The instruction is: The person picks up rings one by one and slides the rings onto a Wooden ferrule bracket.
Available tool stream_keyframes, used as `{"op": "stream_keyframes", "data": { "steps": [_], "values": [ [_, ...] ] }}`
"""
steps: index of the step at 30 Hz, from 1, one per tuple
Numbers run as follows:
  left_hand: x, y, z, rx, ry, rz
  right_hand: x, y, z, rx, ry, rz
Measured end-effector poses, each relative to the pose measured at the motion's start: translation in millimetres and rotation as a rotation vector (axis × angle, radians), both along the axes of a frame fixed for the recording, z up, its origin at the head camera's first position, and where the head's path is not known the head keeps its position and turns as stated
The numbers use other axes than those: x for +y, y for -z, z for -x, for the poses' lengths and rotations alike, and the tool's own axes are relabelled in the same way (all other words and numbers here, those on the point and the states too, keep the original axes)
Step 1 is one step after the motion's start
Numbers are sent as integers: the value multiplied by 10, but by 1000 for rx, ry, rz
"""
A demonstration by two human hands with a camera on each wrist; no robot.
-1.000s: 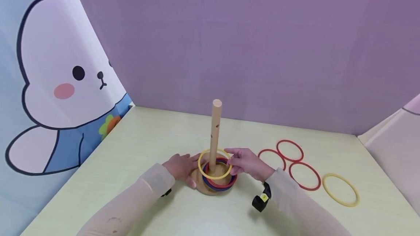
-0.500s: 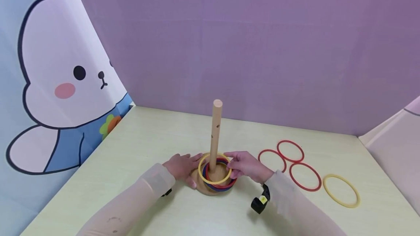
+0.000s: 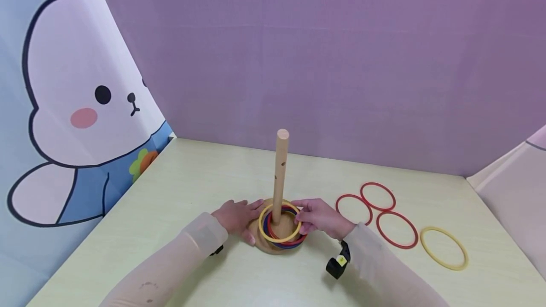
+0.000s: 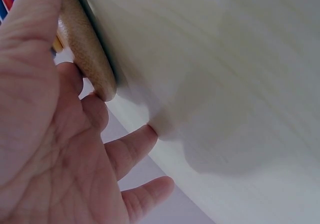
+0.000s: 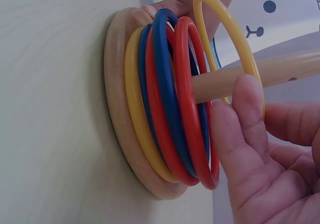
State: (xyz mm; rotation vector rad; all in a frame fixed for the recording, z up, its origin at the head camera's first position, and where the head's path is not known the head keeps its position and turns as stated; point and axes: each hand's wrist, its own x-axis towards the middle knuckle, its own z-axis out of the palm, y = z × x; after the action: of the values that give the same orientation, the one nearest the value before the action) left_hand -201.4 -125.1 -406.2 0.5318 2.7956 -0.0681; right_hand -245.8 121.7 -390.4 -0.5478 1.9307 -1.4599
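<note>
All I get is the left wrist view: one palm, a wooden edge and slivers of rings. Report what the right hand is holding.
Observer: The right hand pinches a yellow ring that goes around the wooden peg.
Operator: Name the color on top of the stack below it.
Observer: A red ring is uppermost there.
Operator: Now tell me what lies off to the person's right.
Observer: Three loose red rings and one loose yellow ring, all on the table.
</note>
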Motion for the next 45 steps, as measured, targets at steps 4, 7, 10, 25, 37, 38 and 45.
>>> {"op": "stream_keyframes", "data": {
  "steps": [4, 7, 10, 25, 37, 38, 45],
  "values": [
    [10, -8, 7, -16, -11, 9, 1, 3, -3, 0, -11, 1],
    [22, -5, 13, -29, -22, 20, 3, 10, -2, 0, -13, -1],
    [24, -2, 16, -27, -19, 27, 5, 18, 1, -3, -12, -5],
    [31, -46, 18, -26, -22, 39, -8, -12, 6, 72, 2, -66],
    [35, -18, 15, -33, -26, 25, -57, -66, -24, 361, 29, -333],
    [34, -13, 16, -34, -27, 22, -56, -70, -28, 380, 24, -344],
    [23, -13, 4, -28, -19, 9, -53, -78, -47, 461, 14, -371]
  ]
}}
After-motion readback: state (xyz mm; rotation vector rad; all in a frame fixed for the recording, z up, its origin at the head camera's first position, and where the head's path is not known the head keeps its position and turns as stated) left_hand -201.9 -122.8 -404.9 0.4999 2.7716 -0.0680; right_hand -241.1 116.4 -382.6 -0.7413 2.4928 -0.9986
